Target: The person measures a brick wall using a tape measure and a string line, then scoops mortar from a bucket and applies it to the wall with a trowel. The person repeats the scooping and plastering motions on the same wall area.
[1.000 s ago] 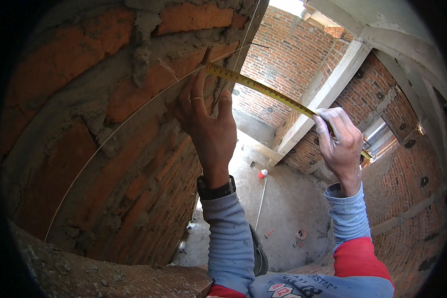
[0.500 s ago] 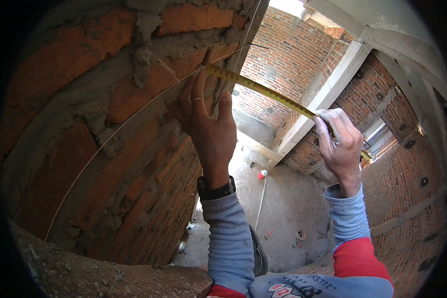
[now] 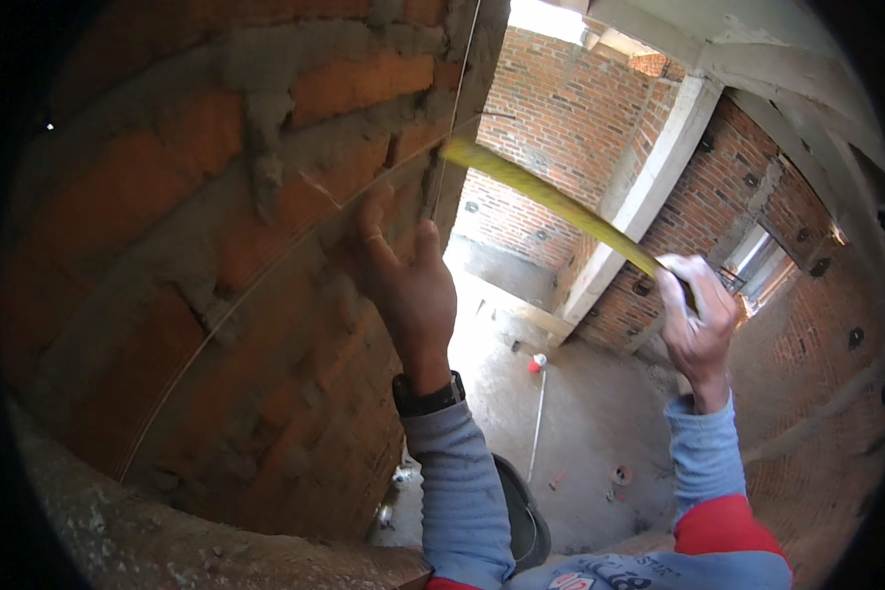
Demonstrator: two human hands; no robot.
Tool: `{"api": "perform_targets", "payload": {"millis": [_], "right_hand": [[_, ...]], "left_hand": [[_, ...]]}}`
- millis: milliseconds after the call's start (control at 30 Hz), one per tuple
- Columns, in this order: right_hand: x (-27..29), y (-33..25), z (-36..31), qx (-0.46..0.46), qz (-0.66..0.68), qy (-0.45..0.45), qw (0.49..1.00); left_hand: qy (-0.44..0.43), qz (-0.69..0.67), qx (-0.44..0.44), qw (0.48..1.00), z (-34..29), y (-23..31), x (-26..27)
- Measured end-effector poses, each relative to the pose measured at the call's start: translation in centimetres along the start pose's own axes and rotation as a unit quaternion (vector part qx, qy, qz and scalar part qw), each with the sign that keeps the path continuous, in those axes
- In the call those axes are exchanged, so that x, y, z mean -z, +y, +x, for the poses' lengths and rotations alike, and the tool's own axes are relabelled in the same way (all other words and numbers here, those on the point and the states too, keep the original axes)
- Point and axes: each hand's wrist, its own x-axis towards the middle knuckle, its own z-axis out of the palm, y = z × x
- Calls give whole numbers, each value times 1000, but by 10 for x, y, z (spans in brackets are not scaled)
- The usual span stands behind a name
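Observation:
My right hand (image 3: pixel 701 320), dusted white, grips a yellow tape measure (image 3: pixel 560 208) whose blade is blurred by motion. The blade slants up and left from my fingers. Its free end is beside the edge of the brick wall (image 3: pixel 359 84), apart from my left hand. My left hand (image 3: pixel 413 295) is against or close to the wall, fingers apart and holding nothing; a ring and a dark wristband show. A thin pale string (image 3: pixel 211 332) curves across the wall face past my left fingertips. A second, upright string (image 3: pixel 468 69) runs along the wall's edge.
A rough ledge (image 3: pixel 206 556) borders the near left. Far below, the grey floor (image 3: pixel 590 423) bears a pale rod (image 3: pixel 538 423), a red-and-white object (image 3: pixel 537 364) and a small round object (image 3: pixel 620 475). A dark rounded container (image 3: pixel 523 521) is by my left sleeve. A concrete column (image 3: pixel 649 182) stands beyond.
The tape's end has come away from my left fingers. My right hand has moved right and down in view with the tape. My left hand has let go, and the string appears doubled.

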Motion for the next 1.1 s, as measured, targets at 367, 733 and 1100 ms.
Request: {"api": "perform_targets", "payload": {"millis": [367,733,1100], "right_hand": [[42,10,-170,-353,214,-47,909],[-10,-110,-236,-528,585,-124,603],[-10,-250,-191,-461,755,-195,424]], "left_hand": [[52,74,-33,995,-13,-5,10],[-43,-55,0,998,-156,161,55],[44,362,-283,887,-134,281,318]]}}
